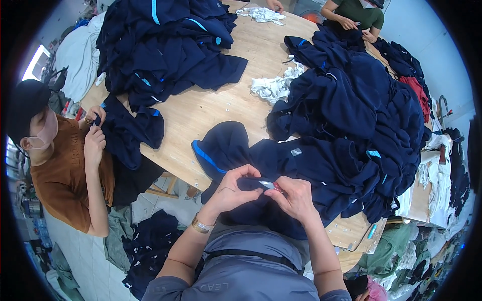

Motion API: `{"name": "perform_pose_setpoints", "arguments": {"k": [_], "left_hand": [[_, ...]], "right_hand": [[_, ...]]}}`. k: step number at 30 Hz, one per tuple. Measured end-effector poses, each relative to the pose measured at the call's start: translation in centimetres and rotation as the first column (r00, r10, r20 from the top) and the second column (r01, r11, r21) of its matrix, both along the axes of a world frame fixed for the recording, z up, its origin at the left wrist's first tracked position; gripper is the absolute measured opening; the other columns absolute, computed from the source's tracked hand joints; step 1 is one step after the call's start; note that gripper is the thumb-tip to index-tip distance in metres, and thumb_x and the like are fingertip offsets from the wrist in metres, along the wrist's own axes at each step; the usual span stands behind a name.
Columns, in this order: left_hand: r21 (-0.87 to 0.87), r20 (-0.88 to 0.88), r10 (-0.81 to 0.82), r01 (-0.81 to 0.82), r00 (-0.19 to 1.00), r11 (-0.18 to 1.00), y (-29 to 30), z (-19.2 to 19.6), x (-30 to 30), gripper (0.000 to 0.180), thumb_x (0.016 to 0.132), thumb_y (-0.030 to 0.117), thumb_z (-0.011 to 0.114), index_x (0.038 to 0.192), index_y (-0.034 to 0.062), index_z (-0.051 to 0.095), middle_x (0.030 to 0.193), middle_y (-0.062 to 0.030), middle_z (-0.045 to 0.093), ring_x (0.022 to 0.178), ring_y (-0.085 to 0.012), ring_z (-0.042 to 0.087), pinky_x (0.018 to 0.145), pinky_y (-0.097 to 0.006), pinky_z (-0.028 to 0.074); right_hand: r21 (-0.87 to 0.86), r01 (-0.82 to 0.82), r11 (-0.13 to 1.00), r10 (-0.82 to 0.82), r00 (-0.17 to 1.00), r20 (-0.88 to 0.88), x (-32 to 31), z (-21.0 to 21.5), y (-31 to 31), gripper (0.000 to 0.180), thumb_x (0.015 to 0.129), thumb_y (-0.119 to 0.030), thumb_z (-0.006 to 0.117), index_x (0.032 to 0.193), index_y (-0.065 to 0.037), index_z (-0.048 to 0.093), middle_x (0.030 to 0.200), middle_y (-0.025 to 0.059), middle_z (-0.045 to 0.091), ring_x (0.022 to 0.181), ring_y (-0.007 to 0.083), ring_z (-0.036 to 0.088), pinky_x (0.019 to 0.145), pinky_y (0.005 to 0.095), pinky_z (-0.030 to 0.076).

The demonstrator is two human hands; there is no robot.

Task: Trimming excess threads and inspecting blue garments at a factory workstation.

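Pinching a fold of a navy garment (pixel 281 165) between both hands at the near edge of the bench (pixel 201 108). The left hand (pixel 231 188) pinches the cloth from the left, fingers pressed together on it; the right hand (pixel 296 198) grips a small tool with a red handle (pixel 273 186), its tip pointing left toward the left-hand grip. The fold's long axis runs left to right between the hands, which nearly touch. The rest of the garment spreads far and right, toward a navy garment pile (pixel 361 110).
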State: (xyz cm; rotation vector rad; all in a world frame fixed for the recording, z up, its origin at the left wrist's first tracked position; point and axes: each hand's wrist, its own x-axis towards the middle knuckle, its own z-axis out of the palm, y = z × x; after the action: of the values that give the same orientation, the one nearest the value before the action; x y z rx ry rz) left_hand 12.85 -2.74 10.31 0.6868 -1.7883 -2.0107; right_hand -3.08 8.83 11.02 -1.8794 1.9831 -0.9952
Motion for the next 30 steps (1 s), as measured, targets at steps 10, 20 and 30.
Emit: {"name": "perform_pose_setpoints", "arguments": {"k": [10, 20, 30], "left_hand": [[-0.071, -0.009, -0.027, 0.026, 1.000, 0.997, 0.2, 0.3, -0.5, 0.025, 0.070, 0.009, 0.074, 0.089, 0.0030, 0.058, 0.084, -0.0012, 0.059, 0.082, -0.0081, 0.054, 0.077, -0.022, 0.042], [0.085, -0.143, 0.144, -0.133, 0.979, 0.987, 1.2, -0.6, -0.8, 0.031, 0.072, 0.006, 0.073, 0.098, 0.0030, 0.057, 0.096, -0.0029, 0.060, 0.089, -0.0096, 0.056, 0.083, -0.025, 0.044], [-0.038, -0.109, -0.024, 0.020, 0.994, 0.999, 0.6, -0.6, -1.2, 0.022, 0.077, 0.005, 0.068, 0.098, 0.0008, 0.062, 0.095, -0.0042, 0.063, 0.091, -0.0113, 0.057, 0.085, -0.025, 0.044]], "right_hand": [[0.151, 0.082, 0.985, -0.169, 0.621, 0.765, 0.2, 0.5, -1.0, 0.017, 0.084, -0.016, 0.064, 0.090, -0.001, 0.059, 0.064, -0.0067, 0.047, 0.056, 0.0022, 0.035, 0.050, 0.0190, 0.028], [0.266, -0.012, 0.964, -0.256, 0.236, 0.937, 0.4, -0.8, -0.9, 0.016, 0.087, -0.021, 0.061, 0.083, -0.005, 0.059, 0.058, -0.0087, 0.044, 0.049, 0.0000, 0.034, 0.044, 0.0184, 0.024], [0.367, 0.021, 0.930, -0.367, 0.068, 0.928, 0.8, -1.3, -0.8, 0.015, 0.086, -0.021, 0.064, 0.087, -0.007, 0.059, 0.056, -0.0087, 0.043, 0.041, 0.0005, 0.033, 0.039, 0.0177, 0.019]]}}
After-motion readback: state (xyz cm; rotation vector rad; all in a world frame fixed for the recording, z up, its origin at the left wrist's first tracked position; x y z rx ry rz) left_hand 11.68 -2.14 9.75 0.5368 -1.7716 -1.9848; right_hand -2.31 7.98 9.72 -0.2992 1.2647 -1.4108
